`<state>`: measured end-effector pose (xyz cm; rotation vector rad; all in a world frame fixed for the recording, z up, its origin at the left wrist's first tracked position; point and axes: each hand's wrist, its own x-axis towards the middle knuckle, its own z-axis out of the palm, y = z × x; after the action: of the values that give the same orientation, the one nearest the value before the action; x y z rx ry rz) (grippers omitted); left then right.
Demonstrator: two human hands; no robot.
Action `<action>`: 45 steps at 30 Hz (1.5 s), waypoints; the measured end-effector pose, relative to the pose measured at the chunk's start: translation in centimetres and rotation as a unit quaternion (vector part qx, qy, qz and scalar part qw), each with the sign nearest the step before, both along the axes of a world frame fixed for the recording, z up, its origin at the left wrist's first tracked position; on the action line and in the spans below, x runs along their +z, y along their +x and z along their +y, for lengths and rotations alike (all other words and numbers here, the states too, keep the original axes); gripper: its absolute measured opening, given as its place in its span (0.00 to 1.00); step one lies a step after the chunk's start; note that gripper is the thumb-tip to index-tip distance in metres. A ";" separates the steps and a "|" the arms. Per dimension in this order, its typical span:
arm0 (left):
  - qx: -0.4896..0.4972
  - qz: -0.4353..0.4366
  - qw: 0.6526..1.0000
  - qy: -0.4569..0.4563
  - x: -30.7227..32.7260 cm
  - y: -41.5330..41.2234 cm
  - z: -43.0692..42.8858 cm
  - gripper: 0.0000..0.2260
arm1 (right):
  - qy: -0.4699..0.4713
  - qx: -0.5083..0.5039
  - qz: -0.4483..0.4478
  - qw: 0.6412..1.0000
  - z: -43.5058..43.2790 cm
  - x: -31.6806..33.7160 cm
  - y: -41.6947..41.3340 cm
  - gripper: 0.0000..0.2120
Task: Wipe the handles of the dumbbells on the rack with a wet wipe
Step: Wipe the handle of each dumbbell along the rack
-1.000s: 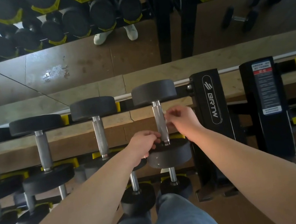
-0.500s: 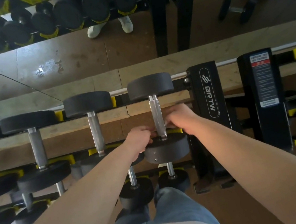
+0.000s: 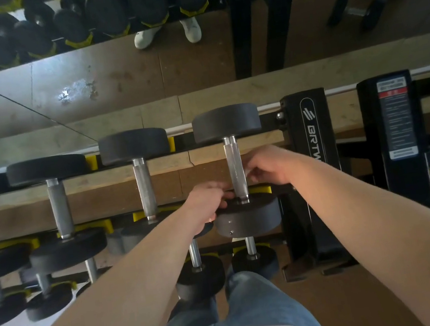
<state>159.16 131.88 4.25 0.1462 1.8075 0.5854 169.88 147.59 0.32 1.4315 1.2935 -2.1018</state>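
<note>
The rightmost dumbbell on the top tier has a knurled steel handle [image 3: 234, 165] between two black round heads [image 3: 248, 218]. My right hand [image 3: 269, 165] is at the right side of the handle's middle, fingers pinched, with a pale blurred bit, apparently the wet wipe [image 3: 247, 171], at the fingertips. Beside the near head, my left hand [image 3: 207, 202] is curled against the handle's lower end. More dumbbells [image 3: 143, 188] lie in a row to the left on the same tier.
The black rack upright marked BRTW [image 3: 313, 133] stands just right of my right hand. A second rack post with a label [image 3: 397, 120] is further right. Smaller dumbbells [image 3: 199, 278] sit on the lower tier above my jeans. A mirror behind reflects shoes [image 3: 191, 30].
My right hand has slid a little down the handle toward the near head. My left hand has stayed at the handle's lower end. The view has shifted slightly.
</note>
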 end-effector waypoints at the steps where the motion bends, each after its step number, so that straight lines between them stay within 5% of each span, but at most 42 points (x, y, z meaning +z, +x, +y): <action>1: 0.000 -0.002 1.000 -0.001 0.0 -0.1 0.0 0.14 | -0.011 -0.063 0.031 0.998 0.6 0.2 -0.5 0.13; 4: 0.001 0.003 1.000 0.003 0.0 -0.3 0.2 0.14 | 0.014 -0.081 0.078 0.994 1.6 0.5 -1.3 0.15; 7: 0.009 0.007 1.000 0.007 -0.1 -0.5 0.5 0.12 | 0.082 0.150 0.010 0.985 1.0 0.2 -0.2 0.17; 10: 0.012 0.002 1.000 0.004 -0.1 -0.6 0.8 0.12 | 0.125 0.372 -0.043 0.919 -0.1 -0.3 0.7 0.10; 12: 0.017 -0.001 1.000 0.000 -0.1 -0.7 0.8 0.13 | 0.088 0.295 -0.026 0.951 0.0 -0.6 0.4 0.10; 14: 0.022 -0.003 1.000 -0.004 -0.3 -0.8 0.7 0.13 | 0.033 0.107 0.017 0.994 0.6 -0.8 -0.4 0.11; 17: 0.019 0.000 1.000 -0.005 -0.5 -1.1 0.4 0.14 | 0.004 -0.090 0.078 0.993 1.6 -0.4 -1.6 0.13; 19: 0.021 0.001 1.000 -0.004 -0.8 -1.2 0.1 0.15 | -0.020 -0.060 0.076 0.995 1.5 -0.1 -1.3 0.13; 24: 0.035 -0.003 0.999 -0.006 -1.0 -1.3 -0.2 0.15 | -0.026 0.214 -0.027 0.976 0.3 -0.2 0.8 0.14; 26: 0.041 -0.006 0.999 -0.007 -0.9 -1.4 -0.3 0.14 | 0.046 0.199 -0.031 0.979 -0.1 -0.1 0.9 0.13; 31: 0.048 -0.005 0.999 0.000 -0.3 -2.1 -0.6 0.10 | 0.222 -0.065 0.031 0.972 -1.9 1.4 0.5 0.05; 35: 0.045 0.002 0.999 0.007 0.2 -1.9 -0.5 0.09 | 0.376 0.113 0.027 0.919 -4.3 2.2 1.1 0.03; 40: 0.037 -0.001 0.999 0.012 0.5 -1.8 -0.6 0.11 | 0.419 0.279 0.006 0.864 -4.6 2.9 1.1 0.04; 45: 0.042 0.003 0.999 0.015 0.3 -2.0 -0.3 0.11 | 0.526 0.211 0.042 0.823 -4.1 2.8 -0.8 0.05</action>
<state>157.18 131.54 4.56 0.0930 1.8171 0.6724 169.07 143.48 3.14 1.1334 2.7270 -1.1197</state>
